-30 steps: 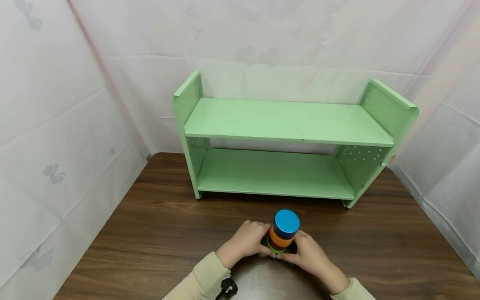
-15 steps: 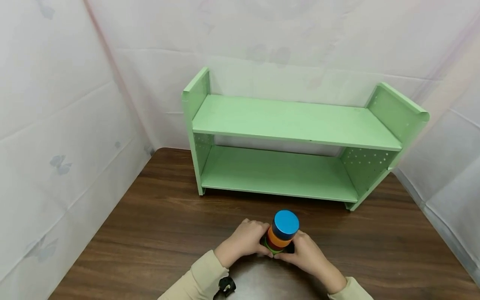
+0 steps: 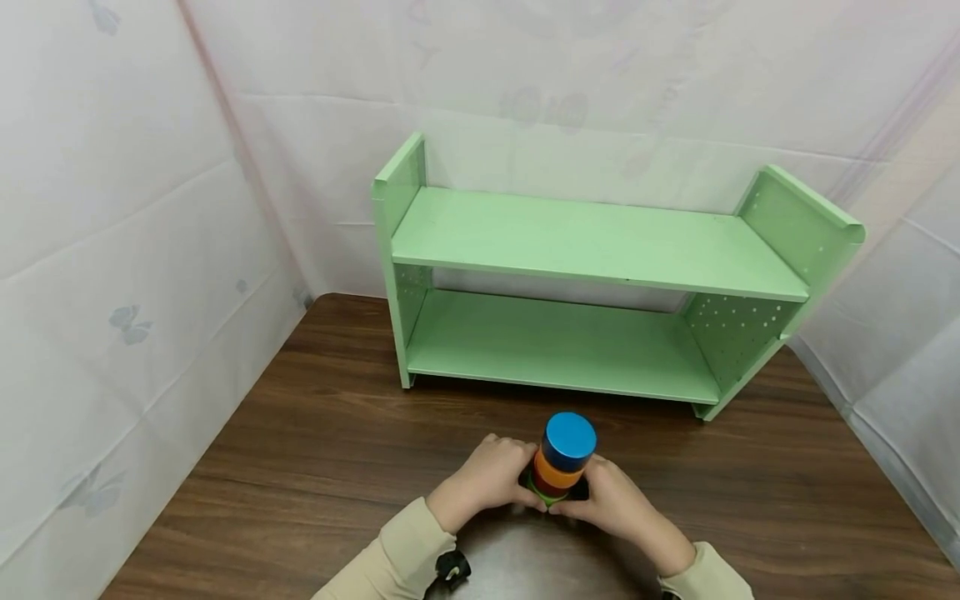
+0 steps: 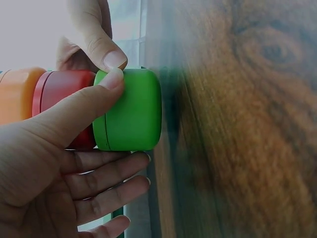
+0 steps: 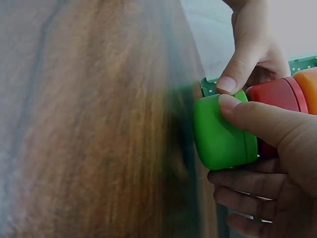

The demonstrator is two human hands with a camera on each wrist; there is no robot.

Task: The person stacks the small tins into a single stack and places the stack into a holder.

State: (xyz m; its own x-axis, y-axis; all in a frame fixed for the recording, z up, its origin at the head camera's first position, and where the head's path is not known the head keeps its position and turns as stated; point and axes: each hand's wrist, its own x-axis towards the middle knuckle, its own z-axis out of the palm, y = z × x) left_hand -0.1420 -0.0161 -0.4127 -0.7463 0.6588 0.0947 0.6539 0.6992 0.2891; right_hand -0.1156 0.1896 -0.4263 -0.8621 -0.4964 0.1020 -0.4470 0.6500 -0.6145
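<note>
A stack of small round lidded jars stands upright between my two hands. The blue jar [image 3: 570, 435] is on top, the orange jar [image 3: 555, 475] beneath it, then the red jar [image 4: 64, 88], and the green jar [image 4: 136, 109] lowest. My left hand [image 3: 487, 475] holds the green jar from the left, its thumb on the near side and its fingers behind. From the right my right hand [image 3: 618, 500] holds the same jar, the two thumb tips meeting at its near side. Whether the green jar touches the table I cannot tell.
A pale green two-tier shelf [image 3: 600, 242] with raised side panels stands behind the stack on the dark wooden table [image 3: 300, 450]. White patterned cloth [image 3: 150, 208] hangs at the left, back and right. A black item [image 3: 452, 567] sits at my left cuff.
The head view has shifted slightly, so the shelf appears further right. Both hands keep their hold on the green jar, and the stack stays upright between them with little movement.
</note>
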